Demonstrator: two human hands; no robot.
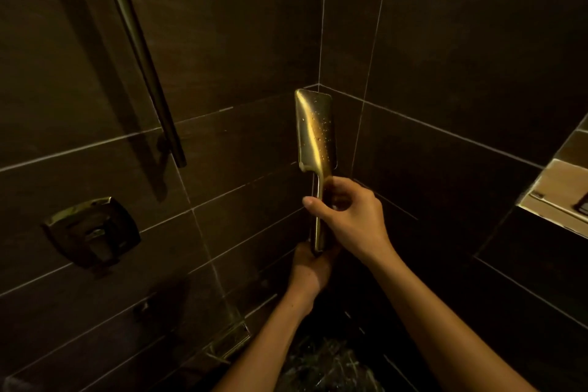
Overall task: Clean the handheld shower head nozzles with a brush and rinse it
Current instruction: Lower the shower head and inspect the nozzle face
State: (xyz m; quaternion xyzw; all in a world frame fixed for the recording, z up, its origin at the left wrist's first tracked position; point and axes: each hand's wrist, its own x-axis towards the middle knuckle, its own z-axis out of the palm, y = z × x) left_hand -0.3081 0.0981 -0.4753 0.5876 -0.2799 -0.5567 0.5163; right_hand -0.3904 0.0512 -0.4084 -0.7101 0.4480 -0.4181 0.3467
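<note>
A gold, rectangular handheld shower head (315, 130) stands upright in the shower corner, its wet back toward me and its nozzle face turned away, out of sight. My right hand (346, 216) wraps around the upper handle just below the head. My left hand (310, 267) grips the bottom end of the handle from underneath. No brush is visible.
Dark tiled walls meet in a corner behind the shower head. A metal slide bar (143, 64) runs down the left wall above a square gold valve handle (90, 231). A lit wall niche (560, 194) is at the right. A linear drain (229, 344) lies below.
</note>
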